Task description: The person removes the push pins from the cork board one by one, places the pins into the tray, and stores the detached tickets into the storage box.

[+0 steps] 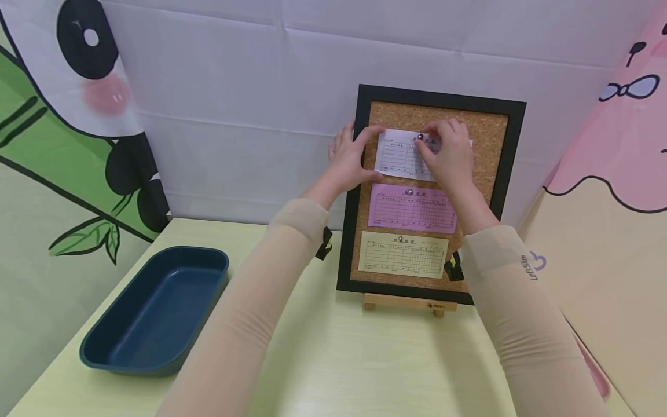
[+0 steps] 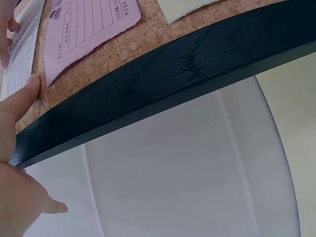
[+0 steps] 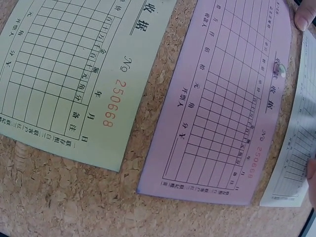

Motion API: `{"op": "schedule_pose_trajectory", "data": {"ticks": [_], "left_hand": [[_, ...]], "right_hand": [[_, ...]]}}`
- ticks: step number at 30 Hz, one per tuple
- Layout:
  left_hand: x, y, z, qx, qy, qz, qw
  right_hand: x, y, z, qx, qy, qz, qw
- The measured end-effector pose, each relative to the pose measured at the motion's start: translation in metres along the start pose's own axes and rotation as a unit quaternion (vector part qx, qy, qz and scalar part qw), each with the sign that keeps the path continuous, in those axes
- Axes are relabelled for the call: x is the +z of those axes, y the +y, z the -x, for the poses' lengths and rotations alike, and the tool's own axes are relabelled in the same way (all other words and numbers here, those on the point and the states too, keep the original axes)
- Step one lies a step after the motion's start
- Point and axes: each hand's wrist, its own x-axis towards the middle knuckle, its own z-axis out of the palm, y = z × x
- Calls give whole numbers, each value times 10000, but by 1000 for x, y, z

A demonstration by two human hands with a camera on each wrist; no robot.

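Note:
A black-framed corkboard (image 1: 487, 133) leans upright with a white receipt slip (image 1: 398, 155) near its top. Below the white slip are a pink slip (image 1: 411, 217) and a pale yellow slip (image 1: 401, 258), each with a pin at its top middle. My left hand (image 1: 345, 162) spans the white slip's left end, index finger at the upper corner and thumb pressing near the lower one; its other fingers lie beyond the frame's left side. With thumb and index finger my right hand (image 1: 452, 155) pinches a small shiny push pin (image 1: 420, 136) at the white slip's top edge.
A small wooden easel (image 1: 409, 302) supports the board on the pale table (image 1: 365, 359). To the left stands a deep blue tray (image 1: 221, 258). A white cloth backdrop (image 1: 234, 104) hangs behind, with printed cartoon panels at both sides.

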Motion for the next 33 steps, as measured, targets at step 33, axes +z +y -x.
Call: {"op": "schedule_pose_trajectory", "data": {"ticks": [33], "left_hand": [[23,-3,11,-316,792,1504,9849]], "right_hand": [[-2,-9,-5,82,-83,311,9994]]}}
